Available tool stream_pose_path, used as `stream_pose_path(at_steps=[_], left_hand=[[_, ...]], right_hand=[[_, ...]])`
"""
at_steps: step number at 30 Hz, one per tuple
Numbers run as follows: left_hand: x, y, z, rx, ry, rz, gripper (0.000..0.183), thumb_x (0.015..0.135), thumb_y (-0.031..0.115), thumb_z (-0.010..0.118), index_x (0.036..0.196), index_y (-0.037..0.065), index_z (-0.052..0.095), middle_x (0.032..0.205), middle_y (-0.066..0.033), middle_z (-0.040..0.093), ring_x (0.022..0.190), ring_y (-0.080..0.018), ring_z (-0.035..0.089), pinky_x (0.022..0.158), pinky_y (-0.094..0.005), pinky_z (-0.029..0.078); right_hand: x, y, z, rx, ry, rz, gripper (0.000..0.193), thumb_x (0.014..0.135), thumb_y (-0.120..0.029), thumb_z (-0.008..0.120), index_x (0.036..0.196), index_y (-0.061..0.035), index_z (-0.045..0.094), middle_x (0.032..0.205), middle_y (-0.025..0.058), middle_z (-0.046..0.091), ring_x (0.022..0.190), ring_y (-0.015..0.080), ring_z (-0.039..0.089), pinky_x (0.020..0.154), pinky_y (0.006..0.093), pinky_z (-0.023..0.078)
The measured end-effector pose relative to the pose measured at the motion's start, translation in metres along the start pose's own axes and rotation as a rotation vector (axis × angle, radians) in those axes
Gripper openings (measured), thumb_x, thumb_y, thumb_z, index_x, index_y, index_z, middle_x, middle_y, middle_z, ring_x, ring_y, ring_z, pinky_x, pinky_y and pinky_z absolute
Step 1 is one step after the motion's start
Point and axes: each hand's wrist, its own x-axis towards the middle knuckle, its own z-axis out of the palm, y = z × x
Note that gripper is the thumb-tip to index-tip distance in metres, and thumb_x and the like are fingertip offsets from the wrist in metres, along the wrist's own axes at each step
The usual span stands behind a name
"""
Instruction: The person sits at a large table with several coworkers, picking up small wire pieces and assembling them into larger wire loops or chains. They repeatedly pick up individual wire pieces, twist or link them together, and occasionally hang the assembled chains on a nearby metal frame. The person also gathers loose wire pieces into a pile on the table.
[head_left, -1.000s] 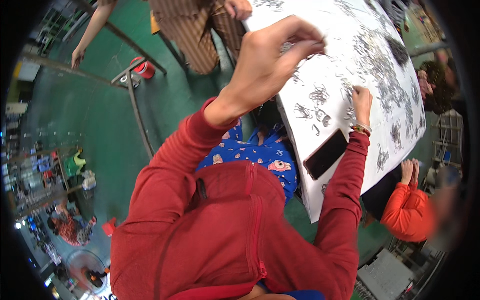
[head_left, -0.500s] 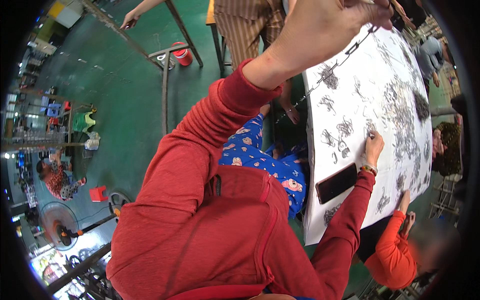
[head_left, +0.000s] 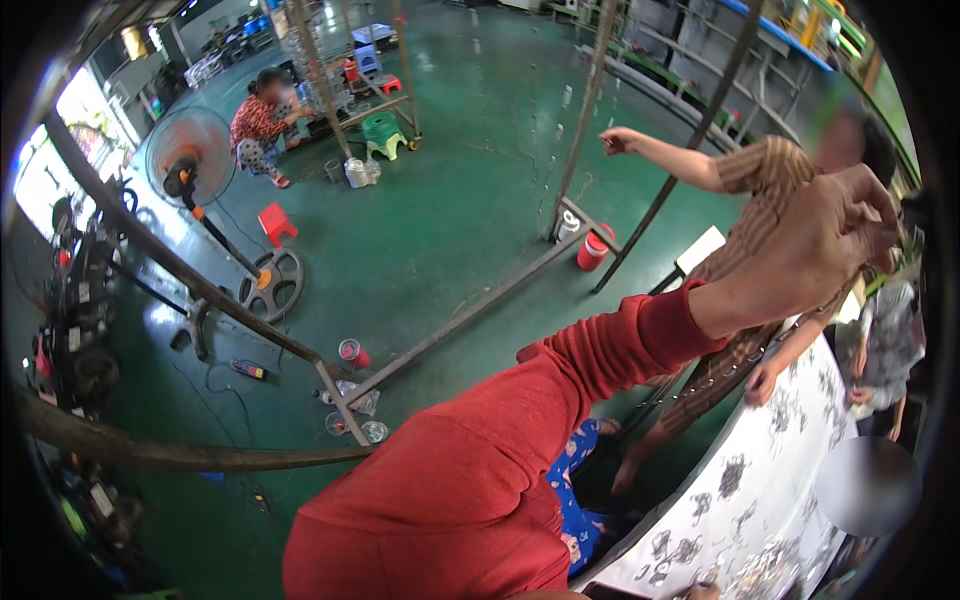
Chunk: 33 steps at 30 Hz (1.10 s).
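My left hand (head_left: 835,235) is raised high at the right, its arm in a red sleeve, with the fingers closed on a dark metal chain (head_left: 735,375). The chain slants from beneath this hand down to the left, past the table edge. At the bottom edge, only a small part of my right hand (head_left: 703,591) shows, low over the white table (head_left: 690,545); its fingers are mostly cut off. Around it lie small heaps of dark metal links (head_left: 685,550). A brighter, wider spread of metal pieces (head_left: 765,570) lies farther right.
Beyond my raised arm stands a co-worker in brown stripes (head_left: 750,240), one hand (head_left: 765,385) at the table. A metal frame (head_left: 470,315) crosses the floor at left. Nearby are a fan (head_left: 190,160), a red stool (head_left: 277,224), a red container (head_left: 597,247) and a person squatting (head_left: 262,125).
The view has swung toward the left, so the table now sits lower right. My left hand stays raised with the chain. My right hand has mostly left the picture at the bottom.
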Motion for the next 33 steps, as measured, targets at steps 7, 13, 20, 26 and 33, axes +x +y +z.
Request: stream_pose_path(at_steps=[7, 13, 20, 26, 33], left_hand=[[0.026, 0.063, -0.068, 0.257, 0.167, 0.092, 0.008, 0.092, 0.003, 0.06, 0.097, -0.002, 0.057, 0.074, -0.0078, 0.067, 0.069, -0.0123, 0.067, 0.061, -0.0246, 0.05], [0.051, 0.114, -0.139, 0.589, 0.262, 0.183, 0.018, 0.093, 0.015, 0.064, 0.104, 0.001, 0.061, 0.084, -0.0094, 0.071, 0.079, -0.0128, 0.068, 0.069, -0.0247, 0.053], [0.094, 0.163, -0.206, 0.872, 0.434, 0.301, 0.014, 0.093, 0.013, 0.063, 0.099, 0.0, 0.065, 0.077, -0.008, 0.07, 0.069, -0.0106, 0.066, 0.062, -0.023, 0.049], [0.143, 0.194, -0.242, 1.039, 0.541, 0.401, 0.02, 0.092, 0.018, 0.064, 0.097, -0.001, 0.067, 0.075, -0.0087, 0.071, 0.068, -0.0124, 0.068, 0.063, -0.0266, 0.051], [0.193, 0.214, -0.279, 1.241, 0.629, 0.448, 0.02, 0.091, 0.016, 0.065, 0.095, -0.003, 0.068, 0.076, -0.0106, 0.072, 0.068, -0.0151, 0.07, 0.063, -0.0276, 0.053]], right_hand=[[0.004, -0.01, -0.027, 0.06, -0.038, 0.058, 0.01, 0.071, -0.004, 0.061, 0.072, 0.0059, 0.061, 0.063, 0.0139, 0.062, 0.058, 0.0196, 0.055, 0.055, 0.0361, 0.044], [0.015, -0.005, -0.052, 0.188, -0.027, 0.052, 0.014, 0.07, -0.005, 0.061, 0.077, 0.0062, 0.065, 0.067, 0.0144, 0.064, 0.061, 0.0208, 0.057, 0.058, 0.0358, 0.048], [0.037, -0.047, -0.115, 0.603, 0.144, -0.042, 0.015, 0.069, -0.001, 0.061, 0.08, 0.0072, 0.066, 0.069, 0.0142, 0.065, 0.062, 0.0192, 0.059, 0.059, 0.0337, 0.052], [0.039, -0.133, -0.172, 0.657, 0.3, -0.143, 0.015, 0.071, 0.0, 0.061, 0.082, 0.0081, 0.066, 0.069, 0.0125, 0.064, 0.062, 0.0176, 0.061, 0.06, 0.0329, 0.054], [0.005, -0.205, -0.22, 0.593, 0.296, -0.183, 0.015, 0.074, -0.001, 0.061, 0.086, 0.0076, 0.066, 0.07, 0.0121, 0.065, 0.063, 0.0176, 0.061, 0.061, 0.032, 0.054]])
